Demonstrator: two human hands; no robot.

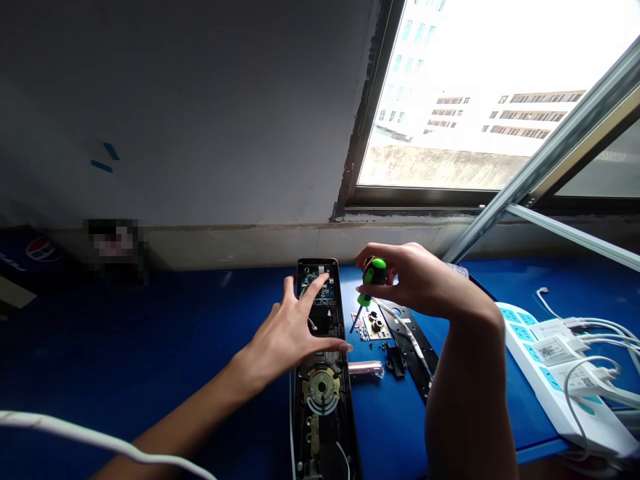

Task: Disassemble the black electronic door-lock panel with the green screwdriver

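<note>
A long black electronic door lock panel (323, 400) lies lengthwise on the blue table (150, 333), with a green circuit board (316, 283) exposed at its far end and a round brass mechanism (321, 387) lower down. My left hand (287, 330) rests spread over the panel, its fingertips on the board. Above the table to the right, my right hand (415, 280) grips a green-and-black screwdriver (374, 273), its thin shaft pointing down. Beneath the screwdriver lie several tiny screws (363, 331) and a small printed card (375, 325).
A black metal plate (407, 350) with a white cable lies right of the panel, beside a wrapped pink cylinder (365, 369). A white power strip (545, 373) with plugged-in cables sits at the right. A metal rail (565, 153) slants across the window above.
</note>
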